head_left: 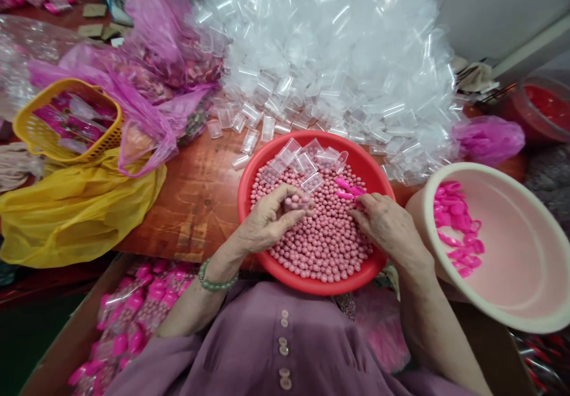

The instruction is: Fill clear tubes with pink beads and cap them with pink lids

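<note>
One clear vial (pixel 297 201) sits in left hand (pixel 267 222) above pink beads (pixel 325 243).

Two hands (pixel 271 221) (pixel 385 224), one red basin (pixel 312 284), one cream basin (pixel 525 253), one yellow basket (pixel 42 141).

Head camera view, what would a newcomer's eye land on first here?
Most likely the red basin in the centre, heaped with pink beads, where the left hand pinches a small clear tube and the right hand reaches bright pink caps. Behind it a big white heap of clear tubes fills the top, and a pale basin with loose caps sits at right.
</note>
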Demonstrator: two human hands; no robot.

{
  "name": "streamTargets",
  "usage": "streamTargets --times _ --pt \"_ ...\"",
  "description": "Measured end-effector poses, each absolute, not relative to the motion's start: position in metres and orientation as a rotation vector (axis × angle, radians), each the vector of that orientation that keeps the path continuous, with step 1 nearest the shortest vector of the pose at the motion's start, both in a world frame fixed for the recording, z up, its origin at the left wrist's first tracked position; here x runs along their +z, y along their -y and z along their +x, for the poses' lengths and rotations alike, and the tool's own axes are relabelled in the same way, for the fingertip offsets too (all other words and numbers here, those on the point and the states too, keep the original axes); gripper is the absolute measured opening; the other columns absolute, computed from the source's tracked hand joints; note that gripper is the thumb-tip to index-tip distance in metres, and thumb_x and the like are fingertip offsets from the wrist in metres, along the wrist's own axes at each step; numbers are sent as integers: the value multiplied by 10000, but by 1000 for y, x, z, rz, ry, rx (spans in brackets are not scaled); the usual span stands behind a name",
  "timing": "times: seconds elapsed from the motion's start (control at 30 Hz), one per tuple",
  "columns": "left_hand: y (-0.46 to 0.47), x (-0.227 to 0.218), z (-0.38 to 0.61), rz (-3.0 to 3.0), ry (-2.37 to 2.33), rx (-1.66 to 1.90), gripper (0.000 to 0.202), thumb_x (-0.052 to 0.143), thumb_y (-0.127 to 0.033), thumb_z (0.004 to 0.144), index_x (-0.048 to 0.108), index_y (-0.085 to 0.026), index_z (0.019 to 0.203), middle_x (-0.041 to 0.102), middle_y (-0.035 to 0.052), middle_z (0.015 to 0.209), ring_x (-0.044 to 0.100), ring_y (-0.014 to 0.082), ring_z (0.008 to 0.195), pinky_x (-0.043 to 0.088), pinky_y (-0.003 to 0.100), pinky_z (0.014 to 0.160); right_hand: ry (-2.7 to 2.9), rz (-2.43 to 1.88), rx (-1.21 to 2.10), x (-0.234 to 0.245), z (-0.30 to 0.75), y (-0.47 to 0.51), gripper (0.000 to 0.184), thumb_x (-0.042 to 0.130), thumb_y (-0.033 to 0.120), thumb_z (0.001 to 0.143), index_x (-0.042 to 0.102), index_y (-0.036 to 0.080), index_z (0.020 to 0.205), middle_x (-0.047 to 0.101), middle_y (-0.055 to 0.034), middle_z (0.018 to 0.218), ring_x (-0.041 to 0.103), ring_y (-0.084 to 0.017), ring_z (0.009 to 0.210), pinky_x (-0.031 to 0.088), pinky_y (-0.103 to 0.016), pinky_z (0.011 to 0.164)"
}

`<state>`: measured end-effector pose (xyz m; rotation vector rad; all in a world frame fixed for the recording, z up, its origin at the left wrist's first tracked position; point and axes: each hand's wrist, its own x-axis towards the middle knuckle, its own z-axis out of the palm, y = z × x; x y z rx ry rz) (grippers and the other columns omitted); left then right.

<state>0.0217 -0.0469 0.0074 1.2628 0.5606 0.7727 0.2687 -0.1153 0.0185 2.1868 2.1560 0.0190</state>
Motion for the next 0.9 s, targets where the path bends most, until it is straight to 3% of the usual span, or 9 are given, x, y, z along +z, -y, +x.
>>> streamTargets --times 0.27,0.43,0.57,0.77,0.9 --pt "41 0 23 1030 -524 763 187 667 -261 850 566 -154 966 645 17 867 660 117 827 552 273 830 -2041 2231 -223 12 264 108 167 521 277 919 641 163 935 718 -106 924 684 -253 835 469 -336 694" --pt "40 1 21 884 -508 755 207 701 -185 809 582 -151 975 666 21 909 664 113 865 547 273 866 -2124 2248 -565 14 259 103 142 526 246 918 660 201 921 737 -57 921 691 -224 862 488 -328 771" --pt "40 0 15 812 -443 725 306 735 -145 767 587 -160 1034 700 41 932 685 137 898 541 298 896 -2164 2199 -588 16 255 100 156 532 292 926 657 199 940 731 -71 948 683 -229 870 482 -330 765" --pt "41 2 13 894 -434 808 163 680 -202 823 604 -154 959 669 34 898 683 152 870 551 323 866 -2254 2077 -626 15 249 100 176 518 283 933 637 177 858 692 -68 826 644 -208 760 454 -311 694" --pt "42 6 15 1198 -613 733 143 634 -212 843 600 -154 969 636 31 922 652 155 911 526 314 867 -2346 2132 -704 15 253 102 146 540 271 913 658 184 916 713 -63 879 657 -212 814 474 -321 745"
